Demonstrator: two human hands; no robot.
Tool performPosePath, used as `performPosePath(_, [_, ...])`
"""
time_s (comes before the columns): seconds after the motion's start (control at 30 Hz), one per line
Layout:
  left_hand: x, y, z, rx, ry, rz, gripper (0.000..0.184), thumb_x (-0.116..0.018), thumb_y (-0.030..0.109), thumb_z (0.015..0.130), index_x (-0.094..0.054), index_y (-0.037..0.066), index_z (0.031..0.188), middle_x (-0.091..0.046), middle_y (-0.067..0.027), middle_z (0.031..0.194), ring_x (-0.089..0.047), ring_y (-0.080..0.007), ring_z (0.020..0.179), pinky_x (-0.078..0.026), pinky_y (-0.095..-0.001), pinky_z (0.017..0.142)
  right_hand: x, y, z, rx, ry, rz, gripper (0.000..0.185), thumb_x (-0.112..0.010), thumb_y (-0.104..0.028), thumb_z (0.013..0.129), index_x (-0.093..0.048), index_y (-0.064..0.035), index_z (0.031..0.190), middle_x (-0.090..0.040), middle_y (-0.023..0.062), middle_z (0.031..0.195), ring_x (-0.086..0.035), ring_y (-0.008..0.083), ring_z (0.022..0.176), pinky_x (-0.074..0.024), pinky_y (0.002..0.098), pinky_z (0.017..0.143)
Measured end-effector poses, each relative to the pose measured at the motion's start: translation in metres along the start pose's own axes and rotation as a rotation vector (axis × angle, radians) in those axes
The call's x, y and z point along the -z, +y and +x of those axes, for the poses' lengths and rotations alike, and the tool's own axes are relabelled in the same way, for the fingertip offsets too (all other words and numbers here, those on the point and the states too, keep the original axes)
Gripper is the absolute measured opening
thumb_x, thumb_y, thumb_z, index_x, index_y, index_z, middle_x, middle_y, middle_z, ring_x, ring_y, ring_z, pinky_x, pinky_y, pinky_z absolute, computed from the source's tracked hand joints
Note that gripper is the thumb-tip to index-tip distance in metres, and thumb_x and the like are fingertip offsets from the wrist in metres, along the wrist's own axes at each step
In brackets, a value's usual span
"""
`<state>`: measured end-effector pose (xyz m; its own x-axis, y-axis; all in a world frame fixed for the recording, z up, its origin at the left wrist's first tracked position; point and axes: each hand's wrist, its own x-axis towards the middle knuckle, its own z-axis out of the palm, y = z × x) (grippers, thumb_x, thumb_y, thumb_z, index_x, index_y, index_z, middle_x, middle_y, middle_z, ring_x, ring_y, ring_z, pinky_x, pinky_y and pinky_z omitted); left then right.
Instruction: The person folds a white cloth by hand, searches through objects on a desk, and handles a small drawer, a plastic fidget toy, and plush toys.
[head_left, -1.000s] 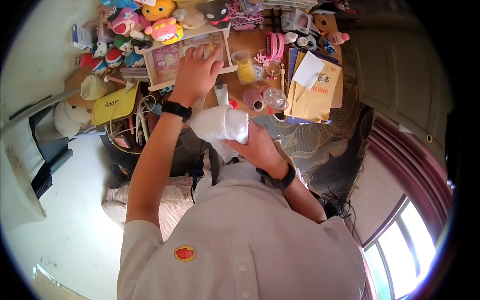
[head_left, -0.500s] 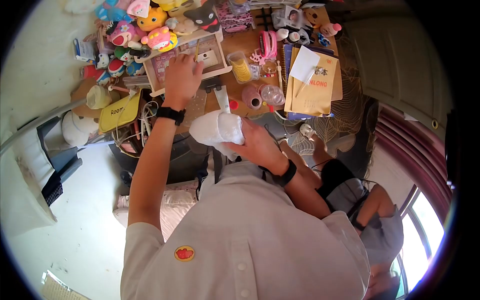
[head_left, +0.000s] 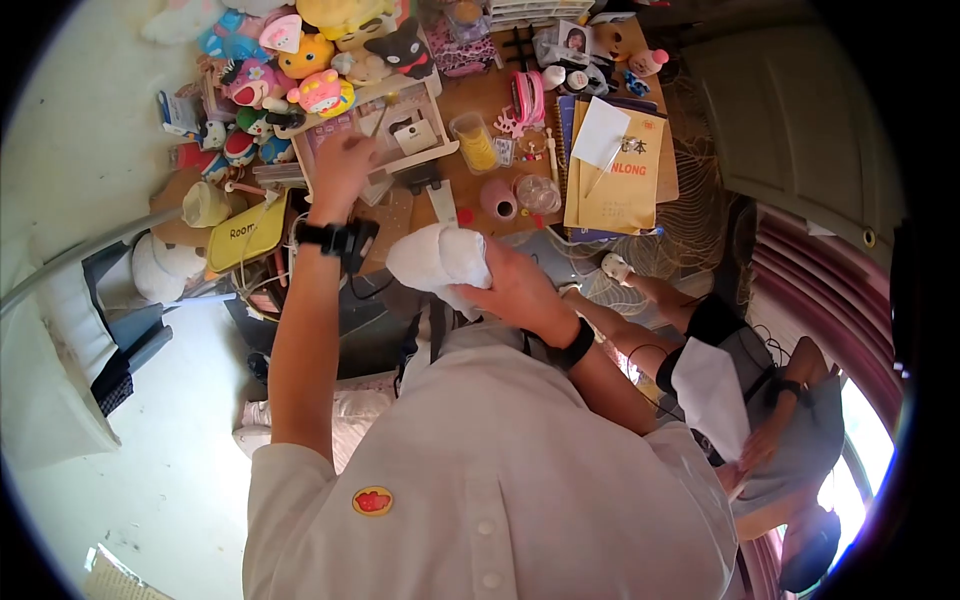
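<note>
My right hand (head_left: 520, 285) is wrapped round a folded white cloth bundle (head_left: 435, 258), holding it in front of my shirt below the desk edge. My left hand (head_left: 345, 172) reaches over the front left part of an open drawer (head_left: 440, 150), its fingers bent downward and their tips hidden. Inside the drawer, right of that hand, are a small white case (head_left: 412, 134) and a thin stick (head_left: 380, 117); whether my fingers touch the stick I cannot tell. A dark wristband with a box-like device (head_left: 345, 240) is on my left wrist.
Plush and vinyl toys (head_left: 325, 95) crowd the desk's back left. Right of the drawer are a tub of yellow items (head_left: 475, 142), a pink jar (head_left: 499, 199), a clear jar (head_left: 538, 194) and notebooks (head_left: 625, 185). Another person (head_left: 790, 430) holds a white sheet (head_left: 710, 395) at right.
My left hand has shifted left and slightly toward me over the drawer, uncovering the white case. My right hand keeps hold of the bundle. The other person's white sheet has come into view.
</note>
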<state>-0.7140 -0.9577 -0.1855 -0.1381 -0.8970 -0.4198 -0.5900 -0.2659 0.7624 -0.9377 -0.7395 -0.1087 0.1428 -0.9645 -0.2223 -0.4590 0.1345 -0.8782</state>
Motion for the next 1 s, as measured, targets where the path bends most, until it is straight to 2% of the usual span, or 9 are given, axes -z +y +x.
performPosePath(0.07, [0.02, 0.011, -0.036, 0.164, -0.093, -0.237, 0.022, -0.068, 0.022, 0.096, -0.07, 0.001, 0.093, -0.065, 0.0001, 0.073, -0.054, -0.0074, 0.063, -0.041, -0.0228, 0.058, 0.002, 0.0, 0.001, -0.018, 0.002, 0.018, 0.059, -0.079, -0.035, 0.086, -0.056, -0.0005, 0.127, -0.069, 0.0218, 0.106, -0.067, 0.0412, 0.099, -0.055, 0.0471, 0.083])
performPosePath(0.17, [0.034, 0.032, -0.097, 0.234, -0.01, -0.347, 0.019, -0.064, 0.02, 0.101, -0.068, 0.003, 0.098, -0.062, 0.0018, 0.075, -0.051, -0.005, 0.064, -0.037, -0.0195, 0.058, 0.005, -0.001, 0.003, -0.006, 0.048, 0.097, 0.061, -0.079, -0.032, 0.087, -0.054, 0.0006, 0.132, -0.069, 0.0233, 0.112, -0.066, 0.0425, 0.104, -0.0545, 0.0471, 0.086])
performPosePath(0.3, [0.055, 0.03, -0.155, 0.175, -0.036, -0.532, 0.013, -0.064, 0.015, 0.101, -0.068, 0.003, 0.103, -0.064, 0.0004, 0.08, -0.053, -0.005, 0.067, -0.039, -0.0187, 0.061, 0.006, 0.007, 0.008, -0.025, 0.082, 0.296, 0.063, -0.078, -0.022, 0.088, -0.05, 0.0017, 0.139, -0.069, 0.0219, 0.12, -0.067, 0.0392, 0.111, -0.0531, 0.0427, 0.094])
performPosePath(0.4, [0.06, 0.049, -0.19, 0.17, 0.012, -0.54, 0.011, -0.065, 0.011, 0.1, -0.069, 0.002, 0.104, -0.067, -0.0015, 0.082, -0.054, -0.0049, 0.069, -0.041, -0.0197, 0.061, 0.018, -0.012, 0.01, -0.045, 0.119, 0.36, 0.062, -0.078, -0.015, 0.089, -0.049, 0.002, 0.141, -0.068, 0.018, 0.125, -0.067, 0.0325, 0.114, -0.0509, 0.0391, 0.098])
performPosePath(0.43, [0.063, 0.059, -0.199, 0.161, 0.017, -0.528, 0.011, -0.065, 0.011, 0.1, -0.069, 0.002, 0.104, -0.067, -0.0015, 0.082, -0.054, -0.005, 0.069, -0.041, -0.0197, 0.062, 0.019, -0.021, 0.011, -0.057, 0.166, 0.385, 0.062, -0.077, -0.012, 0.09, -0.047, 0.0027, 0.143, -0.067, 0.0152, 0.127, -0.065, 0.0259, 0.115, -0.0494, 0.0363, 0.1])
performPosePath(0.63, [0.069, 0.071, -0.224, 0.07, 0.011, -0.535, 0.01, -0.063, 0.012, 0.1, -0.067, 0.004, 0.105, -0.066, 0.0001, 0.082, -0.054, -0.0049, 0.068, -0.04, -0.019, 0.06, 0.009, -0.034, 0.013, -0.114, 0.179, 0.633, 0.059, -0.075, -0.01, 0.092, -0.047, 0.0034, 0.142, -0.066, 0.0135, 0.129, -0.064, 0.0205, 0.114, -0.0499, 0.0343, 0.099])
performPosePath(0.73, [0.068, 0.06, -0.217, 0.088, -0.001, -0.546, 0.011, -0.064, 0.012, 0.1, -0.068, 0.002, 0.104, -0.068, -0.0007, 0.081, -0.056, -0.0054, 0.069, -0.043, -0.0208, 0.062, 0.005, -0.04, 0.009, -0.062, 0.14, 0.534, 0.056, -0.074, -0.012, 0.092, -0.05, 0.0023, 0.14, -0.068, 0.0141, 0.126, -0.066, 0.0219, 0.112, -0.0501, 0.0353, 0.098])
performPosePath(0.9, [0.052, 0.009, -0.172, 0.181, 0.005, -0.501, 0.016, -0.063, 0.016, 0.101, -0.069, 0.001, 0.104, -0.068, -0.0011, 0.079, -0.057, -0.0067, 0.066, -0.043, -0.0218, 0.06, 0.0, -0.034, -0.007, -0.059, 0.12, 0.379, 0.055, -0.076, -0.019, 0.09, -0.055, 0.0005, 0.137, -0.069, 0.019, 0.122, -0.067, 0.0339, 0.114, -0.051, 0.04, 0.098])
performPosePath(1.0, [0.043, -0.003, -0.136, 0.084, 0.023, -0.351, 0.019, -0.063, 0.017, 0.101, -0.07, 0.0, 0.1, -0.068, -0.0024, 0.077, -0.059, -0.0072, 0.065, -0.044, -0.0221, 0.06, 0.003, -0.027, -0.01, -0.116, 0.077, 0.351, 0.058, -0.077, -0.022, 0.089, -0.054, 0.0002, 0.137, -0.07, 0.0207, 0.121, -0.066, 0.0394, 0.115, -0.0516, 0.0424, 0.098])
